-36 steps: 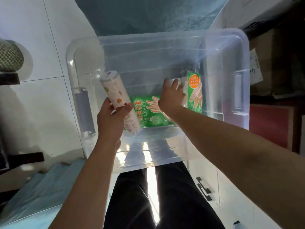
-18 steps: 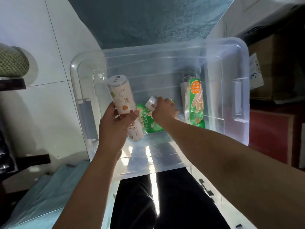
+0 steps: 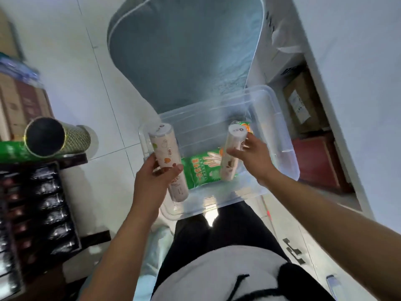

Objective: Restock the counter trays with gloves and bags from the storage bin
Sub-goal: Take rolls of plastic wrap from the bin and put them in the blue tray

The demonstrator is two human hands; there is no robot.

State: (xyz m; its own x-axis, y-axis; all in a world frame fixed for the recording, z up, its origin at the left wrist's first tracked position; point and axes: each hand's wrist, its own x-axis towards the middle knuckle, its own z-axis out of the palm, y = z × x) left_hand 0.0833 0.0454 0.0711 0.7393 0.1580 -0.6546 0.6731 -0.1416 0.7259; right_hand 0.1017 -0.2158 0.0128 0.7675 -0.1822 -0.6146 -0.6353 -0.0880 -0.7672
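A clear plastic storage bin (image 3: 280, 127) stands on the floor below me. My left hand (image 3: 152, 185) grips a white printed roll of bags (image 3: 167, 157), held upright above the bin's left edge. My right hand (image 3: 253, 158) grips a second white roll (image 3: 233, 148), lifted over the bin's middle. A green pack of gloves (image 3: 204, 170) lies flat on the bin's floor between the two rolls. Another green and orange glove pack (image 3: 247, 126) shows just behind the right roll, mostly hidden.
A dark tray (image 3: 36, 205) with rows of shiny packets sits at the left, beside a green mesh tube (image 3: 56, 139). A grey-blue cushion (image 3: 184, 57) lies beyond the bin. Cardboard boxes (image 3: 303, 101) and a red box (image 3: 314, 164) stand on shelves at the right.
My right hand has picked a second roll out of the bin and raised it. I have risen, so the bin looks smaller and the tray at left has come into view.
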